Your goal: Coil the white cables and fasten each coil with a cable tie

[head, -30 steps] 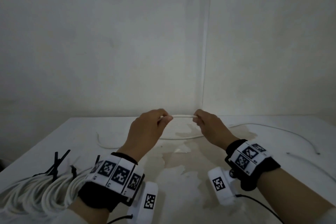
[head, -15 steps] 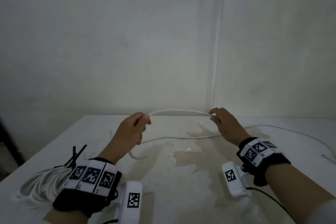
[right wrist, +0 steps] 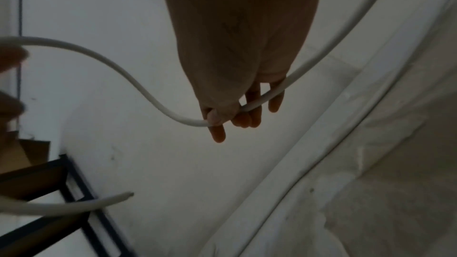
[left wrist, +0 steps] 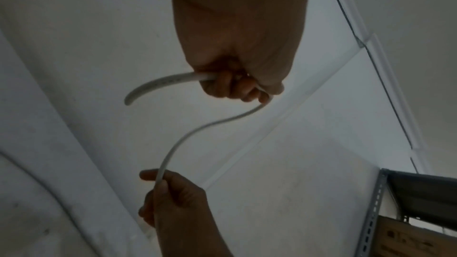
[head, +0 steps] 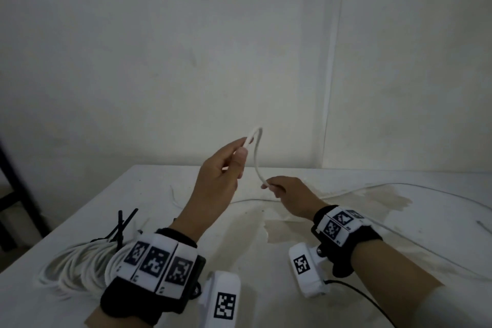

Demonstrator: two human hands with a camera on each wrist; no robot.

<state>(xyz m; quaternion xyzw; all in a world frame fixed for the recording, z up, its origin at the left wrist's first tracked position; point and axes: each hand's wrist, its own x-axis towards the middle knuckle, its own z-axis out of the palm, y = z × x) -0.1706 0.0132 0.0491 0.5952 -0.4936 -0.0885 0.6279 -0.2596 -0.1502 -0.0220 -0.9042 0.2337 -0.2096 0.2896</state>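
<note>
A loose white cable (head: 256, 157) arcs between my two hands above the table. My left hand (head: 226, 165) is raised and grips it near its free end, fingers curled round it (left wrist: 230, 85); the short cut end (left wrist: 138, 93) sticks out past the fist. My right hand (head: 282, 189) is lower and to the right and pinches the same cable (right wrist: 215, 120) between thumb and fingers. From there the cable (head: 399, 189) trails off across the table to the right. Finished white coils (head: 77, 263) with black cable ties (head: 122, 226) lie at the front left.
The white table (head: 266, 287) has a brownish stain in the middle and stands in a corner of white walls. A dark metal shelf frame (head: 16, 194) stands to the left of the table. A thin black wire (head: 367, 301) runs from the right wrist camera.
My left hand has risen and swung toward the right hand, bending the straight stretch of cable into a tall narrow loop. The right hand has dropped lower and moved a little left.
</note>
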